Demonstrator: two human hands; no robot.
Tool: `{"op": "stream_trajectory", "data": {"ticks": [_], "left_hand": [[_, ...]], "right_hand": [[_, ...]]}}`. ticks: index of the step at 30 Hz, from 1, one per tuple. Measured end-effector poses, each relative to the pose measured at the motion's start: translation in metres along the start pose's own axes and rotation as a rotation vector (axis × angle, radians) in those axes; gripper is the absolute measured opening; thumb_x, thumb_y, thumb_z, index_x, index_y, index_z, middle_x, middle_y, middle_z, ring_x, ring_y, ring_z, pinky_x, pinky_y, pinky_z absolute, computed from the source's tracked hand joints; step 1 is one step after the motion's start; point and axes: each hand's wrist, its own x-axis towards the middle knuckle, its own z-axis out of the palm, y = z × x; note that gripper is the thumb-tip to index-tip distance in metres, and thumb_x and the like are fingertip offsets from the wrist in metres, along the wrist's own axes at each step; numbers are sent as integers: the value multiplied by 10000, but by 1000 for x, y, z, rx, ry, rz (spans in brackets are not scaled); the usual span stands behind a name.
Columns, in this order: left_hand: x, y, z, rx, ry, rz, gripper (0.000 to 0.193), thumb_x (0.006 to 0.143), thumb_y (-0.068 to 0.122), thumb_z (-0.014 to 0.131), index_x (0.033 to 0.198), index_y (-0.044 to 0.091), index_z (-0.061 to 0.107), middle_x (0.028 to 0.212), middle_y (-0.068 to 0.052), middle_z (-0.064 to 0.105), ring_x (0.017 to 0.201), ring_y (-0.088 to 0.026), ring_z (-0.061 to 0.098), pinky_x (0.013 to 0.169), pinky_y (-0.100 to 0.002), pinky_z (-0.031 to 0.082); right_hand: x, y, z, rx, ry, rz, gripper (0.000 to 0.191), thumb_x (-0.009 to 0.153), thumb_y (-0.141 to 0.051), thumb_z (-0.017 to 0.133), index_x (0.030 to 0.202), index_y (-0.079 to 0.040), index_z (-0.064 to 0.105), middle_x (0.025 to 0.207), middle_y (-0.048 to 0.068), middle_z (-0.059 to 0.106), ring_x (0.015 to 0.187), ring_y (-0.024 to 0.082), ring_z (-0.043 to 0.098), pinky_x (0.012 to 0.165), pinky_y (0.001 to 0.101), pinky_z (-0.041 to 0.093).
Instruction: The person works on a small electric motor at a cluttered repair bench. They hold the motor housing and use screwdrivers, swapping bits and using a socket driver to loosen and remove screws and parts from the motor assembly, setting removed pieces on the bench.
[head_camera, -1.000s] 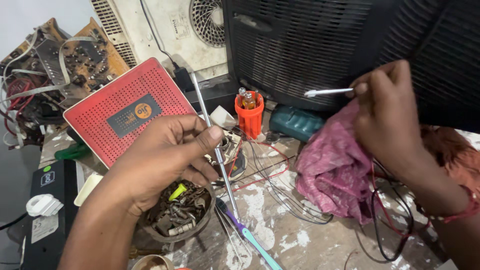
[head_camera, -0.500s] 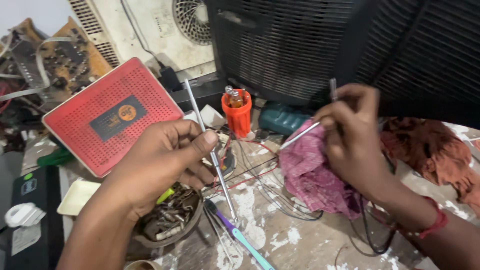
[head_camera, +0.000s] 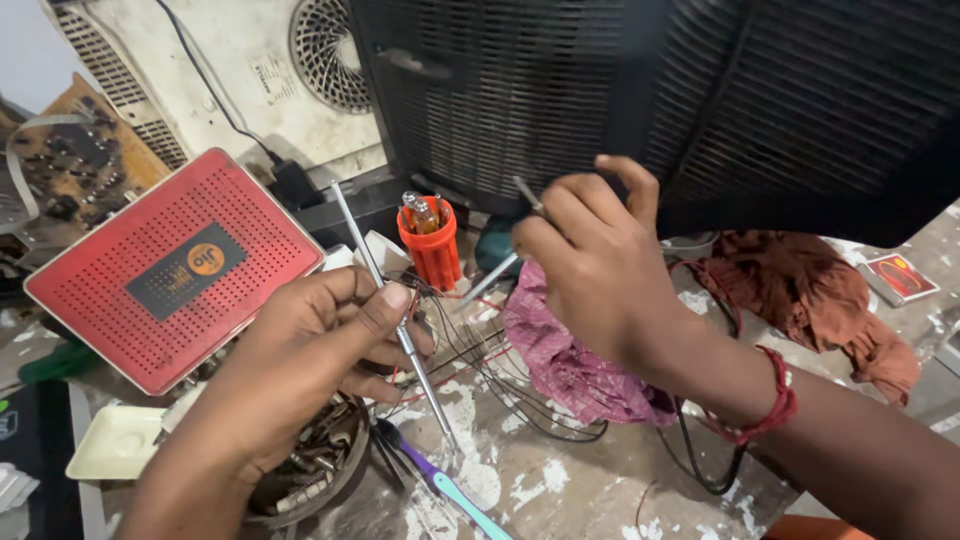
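Black cabinet (head_camera: 700, 100) fills the top, red box (head_camera: 160, 265) at left. R hand (head_camera: 600, 265) over pink cloth (head_camera: 565, 355), fingers closed on a thin tool (head_camera: 497, 275). L hand (head_camera: 300, 370) pinches a metal rod (head_camera: 400, 335), thumb to forefinger, tip down near the wires (head_camera: 480, 375).

Head view: worn on my head, looking down and forward, close over my left grip (head_camera: 330, 340) and right grip (head_camera: 600, 260).
Reach: bench (head_camera: 560, 480) under both grips.
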Motion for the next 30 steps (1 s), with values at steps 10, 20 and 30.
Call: {"op": "stream_trajectory", "data": {"ticks": [10, 20, 30], "left_hand": [[0, 2, -9, -149, 238, 100, 334, 909, 374, 635, 894, 40, 647, 705, -79, 688, 558, -200, 698, 503, -318, 544], [2, -2, -26, -269, 426, 137, 326, 930, 407, 672, 870, 87, 646, 672, -41, 641, 523, -151, 621, 430, -264, 478], [0, -1, -15, -166, 305, 9, 352, 908, 389, 639, 919, 38, 664, 755, -85, 694, 585, -168, 696, 468, -291, 543]], "right_hand": [[62, -24, -28, 265, -368, 419, 170, 912, 24, 574, 1043, -77, 608, 1009, 92, 588, 859, 311, 645, 754, 463, 525], [8, -44, 6, 592, -806, 340, 219, 806, 35, 571, 1015, -27, 594, 1001, 167, 620, 1002, 391, 619, 814, 528, 462], [-17, -54, 39, 531, -758, 224, 248, 802, -22, 648, 1046, -32, 605, 1046, 169, 563, 1008, 391, 595, 827, 521, 477]]}}
